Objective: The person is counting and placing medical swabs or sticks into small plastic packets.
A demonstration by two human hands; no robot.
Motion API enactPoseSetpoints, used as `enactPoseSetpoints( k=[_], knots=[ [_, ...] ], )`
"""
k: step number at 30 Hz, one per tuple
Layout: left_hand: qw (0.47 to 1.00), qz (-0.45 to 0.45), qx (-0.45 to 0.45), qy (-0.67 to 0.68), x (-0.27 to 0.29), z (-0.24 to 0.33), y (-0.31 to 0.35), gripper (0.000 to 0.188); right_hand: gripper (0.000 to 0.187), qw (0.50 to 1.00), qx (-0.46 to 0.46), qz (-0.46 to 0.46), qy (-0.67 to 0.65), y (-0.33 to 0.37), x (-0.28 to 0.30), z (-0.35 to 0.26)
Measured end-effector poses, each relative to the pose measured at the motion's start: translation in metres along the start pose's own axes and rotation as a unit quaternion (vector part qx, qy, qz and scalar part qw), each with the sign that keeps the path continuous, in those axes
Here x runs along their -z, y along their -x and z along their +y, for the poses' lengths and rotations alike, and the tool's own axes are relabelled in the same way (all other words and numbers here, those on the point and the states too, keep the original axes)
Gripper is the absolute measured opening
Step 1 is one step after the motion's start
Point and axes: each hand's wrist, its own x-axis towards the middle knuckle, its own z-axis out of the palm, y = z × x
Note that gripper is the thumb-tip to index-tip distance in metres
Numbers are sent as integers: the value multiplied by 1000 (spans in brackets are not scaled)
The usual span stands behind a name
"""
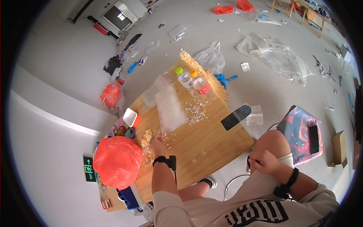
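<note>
My left hand (157,145) is low over the left part of the wooden table (221,142), its fingers curled together. Loose cotton swabs (149,159) lie around and under it, and small yellow packets (146,138) are just beside it. What the fingers pinch is hidden. My right hand (266,162) rests by my bent knee, off the table, fingers closed; a small dark tip shows at them, too small to name. A larger heap of cotton swabs (197,113) lies farther back, next to a whitish translucent plastic sheet (170,108). A few swabs (199,155) lie nearer me.
A full red plastic bag (118,162) stands left, near a white tray (130,117). Two capped bottles (185,80) and a straw bundle (206,73) occupy the far end. A dark strip (236,117) overhangs the right edge. A phone (314,139) lies on a patterned stool (297,130).
</note>
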Motion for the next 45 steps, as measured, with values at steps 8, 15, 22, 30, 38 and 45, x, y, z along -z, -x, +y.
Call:
enactPoseSetpoints(
  k=[8,15,22,30,38,45],
  knots=[
    [995,-72,-37,64,5,-33,3,17,21,1000,7,-5,8,-3,-4,0],
    [993,-11,-18,117,1,-41,3,17,21,1000,0,-3,23,1,-5,-1],
    [972,5,51,229,11,-47,5,21,20,1000,2,5,31,4,-7,1],
    [901,-66,145,403,22,-32,15,26,21,999,4,11,42,8,-6,3],
    [983,-66,79,151,19,-45,14,22,20,999,6,0,39,3,-7,-1],
    [989,-93,27,109,17,-26,25,27,21,999,7,4,31,4,-6,4]
  ],
)
